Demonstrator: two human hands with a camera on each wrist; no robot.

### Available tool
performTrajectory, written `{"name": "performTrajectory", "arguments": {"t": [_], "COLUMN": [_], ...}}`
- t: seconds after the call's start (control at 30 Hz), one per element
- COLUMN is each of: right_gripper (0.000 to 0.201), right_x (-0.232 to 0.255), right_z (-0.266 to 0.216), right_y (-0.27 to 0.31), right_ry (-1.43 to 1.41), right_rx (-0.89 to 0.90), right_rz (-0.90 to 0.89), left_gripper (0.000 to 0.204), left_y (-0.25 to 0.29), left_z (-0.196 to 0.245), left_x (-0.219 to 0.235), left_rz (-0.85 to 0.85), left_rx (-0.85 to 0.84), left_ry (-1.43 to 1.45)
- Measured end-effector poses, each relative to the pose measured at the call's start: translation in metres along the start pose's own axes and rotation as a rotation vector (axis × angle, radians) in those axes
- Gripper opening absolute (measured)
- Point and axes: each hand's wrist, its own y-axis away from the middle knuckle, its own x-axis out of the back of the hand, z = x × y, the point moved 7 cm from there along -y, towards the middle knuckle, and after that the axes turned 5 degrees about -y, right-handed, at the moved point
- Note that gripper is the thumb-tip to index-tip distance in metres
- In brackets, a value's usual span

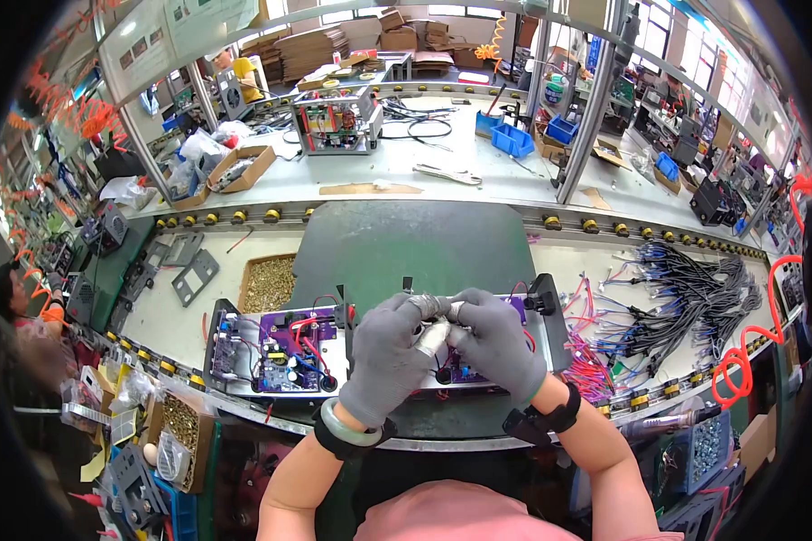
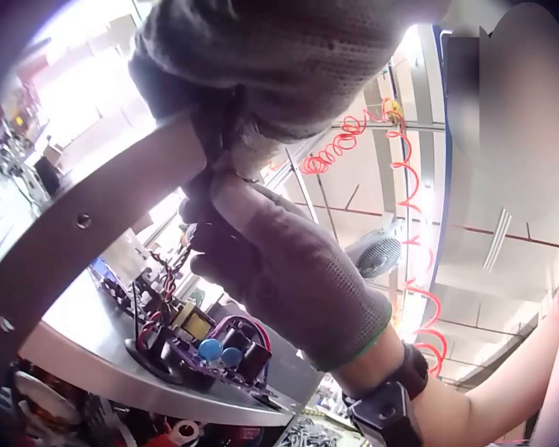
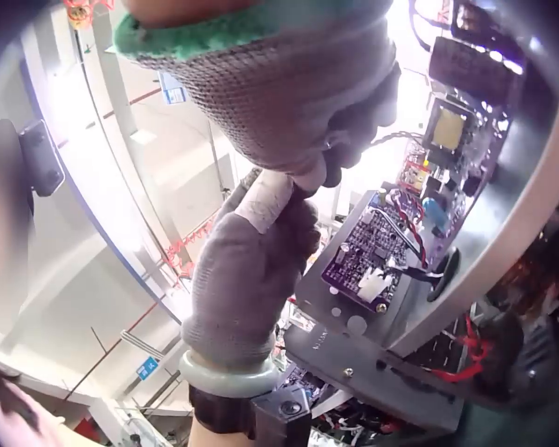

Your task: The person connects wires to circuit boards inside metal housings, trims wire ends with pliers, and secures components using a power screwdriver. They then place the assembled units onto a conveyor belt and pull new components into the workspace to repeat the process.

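Observation:
Both hands wear grey knit gloves, with pale wrapping on some fingertips. My left hand (image 1: 383, 361) and right hand (image 1: 503, 347) meet fingertip to fingertip above an open metal chassis, fingers bent inward. In the right wrist view the left hand's wrapped thumb (image 3: 264, 200) points up at the right hand's fingers. I cannot tell what is pinched between them; the fingers hide it. Under the hands lies a purple circuit board (image 3: 368, 256) with wires and a white connector. To the left, a second chassis holds another purple board (image 1: 284, 335) with red wires.
A dark green mat (image 1: 415, 243) lies beyond the chassis. Bundled black cables (image 1: 695, 298) and pink wires (image 1: 591, 361) spread to the right. A box of small brass-coloured parts (image 1: 269, 283) and grey metal plates (image 1: 194, 275) sit to the left. A red coiled hose (image 1: 735, 370) hangs at the right.

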Motion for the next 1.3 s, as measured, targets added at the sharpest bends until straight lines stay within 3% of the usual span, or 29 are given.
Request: {"name": "performTrajectory", "arguments": {"t": [0.13, 0.2, 0.27, 0.3, 0.33, 0.4, 0.47, 0.53, 0.63, 0.97, 1.03, 1.13, 1.2, 1.3], "right_gripper": [0.02, 0.017, 0.009, 0.008, 0.008, 0.006, 0.004, 0.003, 0.003, 0.005, 0.005, 0.007, 0.01, 0.014], "right_x": [-0.003, -0.009, -0.004, -0.008, -0.016, -0.034, -0.046, -0.047, -0.046, -0.044, -0.05, -0.054, -0.058, -0.063], "right_z": [0.006, 0.007, 0.001, 0.003, 0.008, 0.033, 0.036, 0.037, 0.033, 0.026, 0.023, 0.032, 0.041, 0.047], "right_y": [0.008, 0.008, -0.01, -0.022, -0.03, -0.034, -0.032, -0.031, -0.03, -0.037, -0.04, -0.042, -0.043, -0.044], "right_ry": [-0.067, -0.024, 0.114, 0.331, 0.549, 0.568, 0.608, 0.591, 0.604, 0.638, 0.645, 0.617, 0.563, 0.581], "right_rx": [-0.037, 0.035, 0.078, 0.101, 0.118, 0.054, 0.08, 0.065, 0.049, 0.133, 0.183, 0.1, 0.029, -0.102], "right_rz": [0.094, 0.1, 0.162, 0.101, 0.037, 0.003, -0.082, -0.069, -0.056, -0.086, -0.118, -0.155, -0.167, -0.273], "left_gripper": [0.015, 0.016, 0.024, 0.038, 0.038, 0.048, 0.053, 0.052, 0.05, 0.048, 0.05, 0.052, 0.051, 0.046], "left_y": [0.004, 0.005, 0.006, 0.006, 0.008, 0.01, 0.016, 0.022, 0.024, 0.024, 0.023, 0.022, 0.016, 0.02], "left_z": [-0.016, -0.027, -0.038, -0.045, -0.039, -0.038, -0.058, -0.074, -0.071, -0.073, -0.073, -0.073, -0.057, -0.063], "left_x": [-0.005, -0.009, 0.001, 0.004, 0.003, -0.013, -0.021, -0.026, -0.026, -0.028, -0.025, -0.024, -0.018, -0.028], "left_rz": [0.016, -0.012, 0.255, 0.26, 0.24, -0.021, -0.042, -0.037, -0.041, -0.022, 0.009, 0.01, 0.0, -0.04], "left_rx": [0.163, 0.202, 0.072, 0.077, 0.074, 0.261, 0.276, 0.393, 0.463, 0.444, 0.386, 0.366, 0.264, 0.448], "left_ry": [0.065, 0.055, 0.048, -0.081, -0.087, -0.18, -0.08, 0.214, 0.292, 0.372, 0.262, 0.136, -0.041, 0.321]}}
